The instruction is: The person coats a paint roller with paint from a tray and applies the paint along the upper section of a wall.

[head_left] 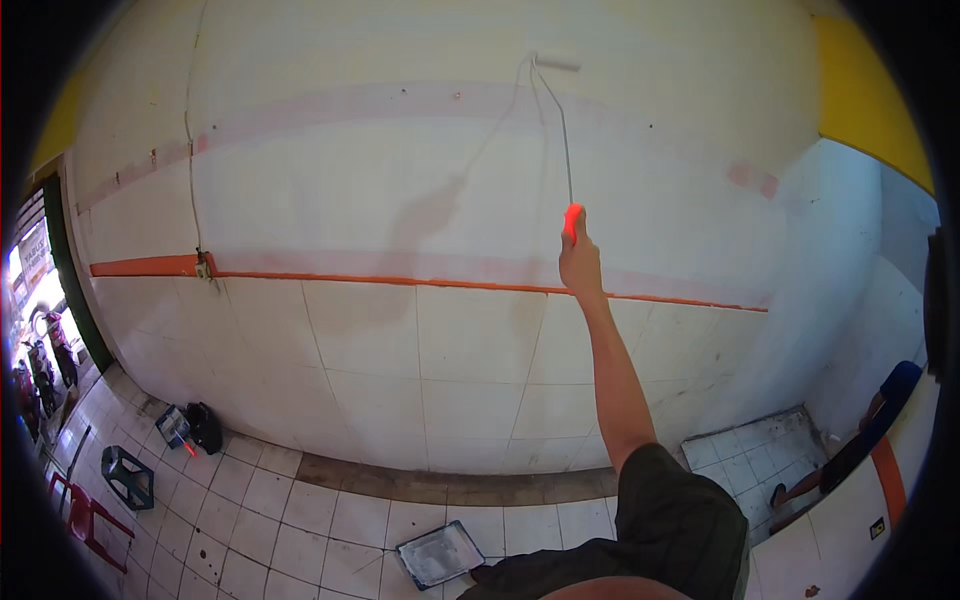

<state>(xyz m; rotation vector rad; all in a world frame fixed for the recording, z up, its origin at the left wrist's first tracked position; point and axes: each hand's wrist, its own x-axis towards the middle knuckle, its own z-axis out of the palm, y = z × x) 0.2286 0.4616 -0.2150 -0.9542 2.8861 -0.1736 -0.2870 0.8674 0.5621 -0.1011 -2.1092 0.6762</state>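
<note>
My right hand (580, 262) is closed around the orange handle of a paint roller (566, 130), arm stretched up toward the wall (350, 190). The roller's pale sleeve is high on the wall's upper part, at or close to its surface. Its thin metal rod bends down to the handle. A shadow of the hand and tool falls to the left. Beside my dark sleeve, low in the view, is a paint tray (440, 555) with whitish paint in it. My left hand does not show.
An orange stripe (480, 285) crosses the wall above pale tiles, with a socket (203, 268) on it. At left are a dark stool (128, 478), a red chair (95, 520), a second tray (172, 425) and a black bag (204, 427). A person's leg (810, 485) shows at right.
</note>
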